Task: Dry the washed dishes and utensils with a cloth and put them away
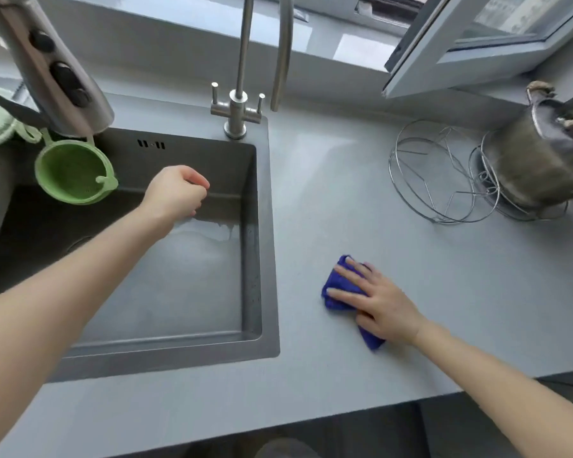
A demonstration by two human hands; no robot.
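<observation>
**Watch the wet cloth and the tippy pot**

The right hand (374,302) lies flat with its fingers straight. It presses down on the blue cloth (338,282), which is on the table (344,193) at about 4 o'clock in the picture. The left hand (176,190) hangs over the sink (268,242), at about 10 o'clock. Its fingers are curled in, and I see nothing in them.

The things left to dry look like the green strainer (73,173), at 9 o'clock on the sink's left side, and the metal pot (536,166), far off at 2 o'clock. The pot leans on a wire rack (440,170). Both are well apart from the cloth.

What could go wrong? If the cloth soaks up water from the table, it may be too wet to dry anything. It would only smear water around.

The strainer sits right by the sink's edge, under the big tap. If the left hand bumps it, it could drop into the sink, where the bottom looks wet. Then it would need drying all over again.

The pot looks tilted and close to the right end of the table. A quick pull with one hand could tip it or drag the wire rack along.
</observation>
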